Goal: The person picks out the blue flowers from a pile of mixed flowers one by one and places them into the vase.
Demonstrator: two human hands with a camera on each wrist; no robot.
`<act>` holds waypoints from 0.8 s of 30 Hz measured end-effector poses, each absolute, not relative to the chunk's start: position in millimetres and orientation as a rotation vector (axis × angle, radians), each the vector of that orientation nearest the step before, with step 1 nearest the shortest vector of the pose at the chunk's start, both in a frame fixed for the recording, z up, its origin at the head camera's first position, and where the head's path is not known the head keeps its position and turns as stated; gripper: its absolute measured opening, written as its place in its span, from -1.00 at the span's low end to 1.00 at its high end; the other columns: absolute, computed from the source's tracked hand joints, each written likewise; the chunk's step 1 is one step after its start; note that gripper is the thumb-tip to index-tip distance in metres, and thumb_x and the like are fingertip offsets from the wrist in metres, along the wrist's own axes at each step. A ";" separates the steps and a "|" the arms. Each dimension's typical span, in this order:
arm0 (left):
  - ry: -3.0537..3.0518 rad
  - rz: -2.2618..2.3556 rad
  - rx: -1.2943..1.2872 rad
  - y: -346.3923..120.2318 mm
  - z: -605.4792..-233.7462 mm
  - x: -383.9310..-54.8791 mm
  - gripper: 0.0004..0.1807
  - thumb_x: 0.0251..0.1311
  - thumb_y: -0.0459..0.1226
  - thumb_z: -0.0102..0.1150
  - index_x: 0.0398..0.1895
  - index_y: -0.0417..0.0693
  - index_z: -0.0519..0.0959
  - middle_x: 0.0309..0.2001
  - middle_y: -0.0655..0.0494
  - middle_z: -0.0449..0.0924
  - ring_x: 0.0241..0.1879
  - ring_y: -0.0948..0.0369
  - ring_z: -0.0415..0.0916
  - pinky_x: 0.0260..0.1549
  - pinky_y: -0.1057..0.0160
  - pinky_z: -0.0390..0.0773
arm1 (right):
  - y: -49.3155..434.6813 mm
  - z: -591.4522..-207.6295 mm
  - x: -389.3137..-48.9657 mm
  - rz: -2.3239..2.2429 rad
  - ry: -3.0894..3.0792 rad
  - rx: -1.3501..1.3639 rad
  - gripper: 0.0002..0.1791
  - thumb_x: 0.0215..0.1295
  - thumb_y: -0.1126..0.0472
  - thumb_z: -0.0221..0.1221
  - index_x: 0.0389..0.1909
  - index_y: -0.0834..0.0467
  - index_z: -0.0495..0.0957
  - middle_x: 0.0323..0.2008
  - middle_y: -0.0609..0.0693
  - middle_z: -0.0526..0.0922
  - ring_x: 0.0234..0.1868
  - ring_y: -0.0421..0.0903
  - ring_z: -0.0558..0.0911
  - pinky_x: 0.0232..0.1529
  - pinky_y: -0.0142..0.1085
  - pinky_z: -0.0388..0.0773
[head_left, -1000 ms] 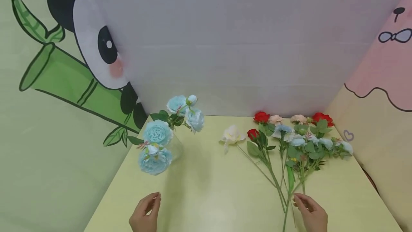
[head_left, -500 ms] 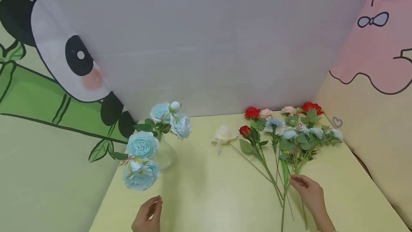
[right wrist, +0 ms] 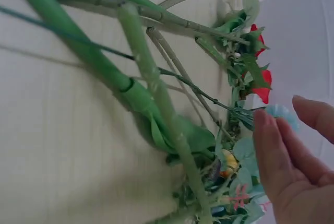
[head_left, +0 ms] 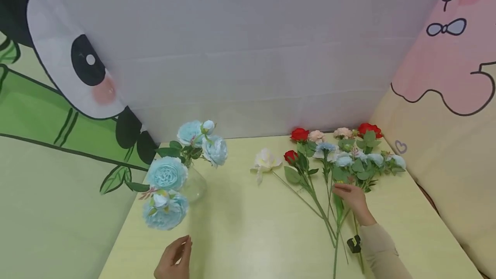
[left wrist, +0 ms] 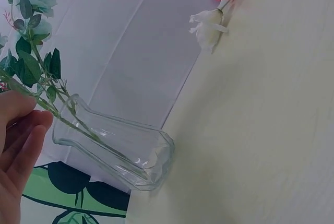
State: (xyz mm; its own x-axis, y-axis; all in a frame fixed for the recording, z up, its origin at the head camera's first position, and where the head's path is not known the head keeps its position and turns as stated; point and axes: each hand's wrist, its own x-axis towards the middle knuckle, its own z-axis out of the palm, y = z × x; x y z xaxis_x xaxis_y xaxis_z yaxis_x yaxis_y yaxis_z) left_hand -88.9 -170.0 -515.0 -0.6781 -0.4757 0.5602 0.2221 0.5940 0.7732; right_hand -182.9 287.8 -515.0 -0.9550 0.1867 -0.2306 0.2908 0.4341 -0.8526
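Note:
A clear glass vase (left wrist: 120, 145) with light blue artificial peonies (head_left: 167, 174) stands at the left of the table. My left hand (head_left: 173, 258) is in front of the vase, its fingers loosely bent with nothing held. In the left wrist view it overlaps the stems, but the head view shows it apart from them. My right hand (head_left: 351, 199) is above the loose flower stems (right wrist: 162, 93) on the right. Its thumb and fingers are apart and hold nothing. Nearby lie a white flower (head_left: 266, 160), a red rose (head_left: 291, 156) and a light blue cornflower-like bloom (head_left: 326, 147).
More red, pale pink and blue flowers (head_left: 360, 158) lie in a row at the table's back right. A small black object (head_left: 354, 243) is at the right wrist. Printed cloth walls (head_left: 248, 55) close in the pale yellow table (head_left: 240, 240) at the back and sides.
My right hand has moved forward over the stems toward the blooms, bringing the sleeve into view. The head view has shifted to the right. My left hand stays nearly where it was.

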 end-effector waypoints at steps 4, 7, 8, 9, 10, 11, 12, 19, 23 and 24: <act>-2.180 -1.172 0.337 -176.0 -512.5 -84.0 -0.86 -0.04 -0.54 0.25 -0.38 -0.26 0.66 -0.41 -0.08 0.63 -0.48 0.71 0.43 -0.53 0.64 0.48 | 288.9 -522.2 -193.9 -1.501 2.558 0.444 -0.47 0.31 0.05 0.04 0.16 0.36 0.37 0.21 0.36 0.33 0.18 0.29 0.34 0.11 0.05 0.39; -2.342 -1.236 0.434 -183.7 -509.5 -81.2 -0.86 0.08 -0.47 0.16 -0.28 -0.29 0.63 -0.31 -0.16 0.62 -0.46 0.59 0.50 -0.50 0.58 0.52 | 287.5 -526.8 -195.9 -1.445 2.607 0.448 -0.57 0.28 0.18 0.06 0.06 0.40 0.45 0.13 0.37 0.42 0.12 0.31 0.39 0.04 0.03 0.44; -2.390 -1.261 0.459 -186.2 -508.7 -81.3 -0.84 0.12 -0.45 0.13 -0.24 -0.30 0.62 -0.28 -0.20 0.61 -0.45 0.51 0.54 -0.48 0.53 0.55 | 286.5 -528.4 -196.4 -1.438 2.617 0.447 -0.59 0.27 0.20 0.07 0.03 0.41 0.47 0.10 0.38 0.44 0.08 0.31 0.43 0.00 0.02 0.47; -2.430 -1.282 0.478 -188.4 -507.9 -81.6 -0.82 0.15 -0.44 0.09 -0.20 -0.32 0.61 -0.25 -0.23 0.60 -0.43 0.42 0.58 -0.46 0.49 0.56 | 285.5 -530.1 -197.4 -1.429 2.636 0.439 -0.61 0.26 0.22 0.08 -0.01 0.42 0.49 0.06 0.37 0.47 0.04 0.30 0.46 -0.03 0.00 0.49; -2.456 -1.300 0.487 -189.3 -507.3 -82.1 -0.80 0.16 -0.42 0.07 -0.18 -0.34 0.59 -0.23 -0.25 0.59 -0.41 0.34 0.61 -0.44 0.46 0.58 | 285.5 -531.9 -198.0 -1.413 2.659 0.427 -0.63 0.25 0.22 0.09 -0.04 0.43 0.51 0.03 0.37 0.50 -0.01 0.29 0.49 -0.08 -0.02 0.52; -2.480 -1.321 0.482 -190.2 -506.7 -82.7 -0.78 0.19 -0.41 0.05 -0.15 -0.36 0.58 -0.21 -0.28 0.58 -0.38 0.26 0.63 -0.42 0.41 0.60 | 285.3 -533.9 -198.5 -1.403 2.673 0.423 -0.64 0.24 0.23 0.10 -0.07 0.43 0.53 0.00 0.37 0.52 -0.04 0.28 0.51 -0.12 -0.03 0.53; -2.485 -1.333 0.488 -190.0 -506.6 -83.4 -0.77 0.19 -0.41 0.05 -0.14 -0.37 0.57 -0.20 -0.29 0.58 -0.37 0.24 0.63 -0.41 0.40 0.61 | 284.6 -535.5 -198.6 -1.392 2.682 0.425 -0.65 0.22 0.24 0.10 -0.08 0.43 0.53 -0.02 0.38 0.54 -0.07 0.27 0.52 -0.13 -0.03 0.53; -2.340 -1.265 0.466 -178.7 -510.1 -85.0 -0.86 0.06 -0.46 0.18 -0.29 -0.31 0.64 -0.35 -0.16 0.64 -0.48 0.59 0.47 -0.51 0.57 0.52 | 279.4 -544.9 -198.2 -1.222 2.747 0.426 -0.73 0.10 0.26 0.20 -0.26 0.41 0.62 -0.20 0.32 0.63 -0.22 0.22 0.57 -0.25 -0.04 0.53; -2.461 -1.367 0.456 -180.6 -507.7 -87.6 -0.80 0.15 -0.43 0.10 -0.20 -0.40 0.58 -0.29 -0.23 0.63 -0.43 0.44 0.56 -0.43 0.44 0.59 | 275.9 -546.7 -197.1 -1.143 2.792 0.447 -0.82 0.02 0.30 0.25 -0.44 0.38 0.64 -0.39 0.26 0.66 -0.46 0.05 0.57 -0.47 -0.16 0.49; -2.488 -1.394 0.463 -182.1 -507.3 -88.8 -0.78 0.16 -0.43 0.08 -0.17 -0.41 0.57 -0.27 -0.25 0.62 -0.41 0.40 0.58 -0.41 0.41 0.60 | 274.9 -547.4 -197.5 -1.133 2.803 0.453 -0.84 0.01 0.30 0.26 -0.47 0.36 0.64 -0.43 0.23 0.66 -0.50 0.01 0.56 -0.51 -0.19 0.48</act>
State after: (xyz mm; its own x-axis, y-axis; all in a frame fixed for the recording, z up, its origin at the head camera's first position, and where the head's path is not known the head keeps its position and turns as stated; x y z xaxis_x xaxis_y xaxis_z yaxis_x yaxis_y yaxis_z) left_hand -88.8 -182.1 -507.3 -0.9178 -0.3921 0.0625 -0.1515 0.4914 0.8577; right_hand -197.5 274.9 -547.4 -0.9525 0.2403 -0.1869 0.3027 0.6819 -0.6659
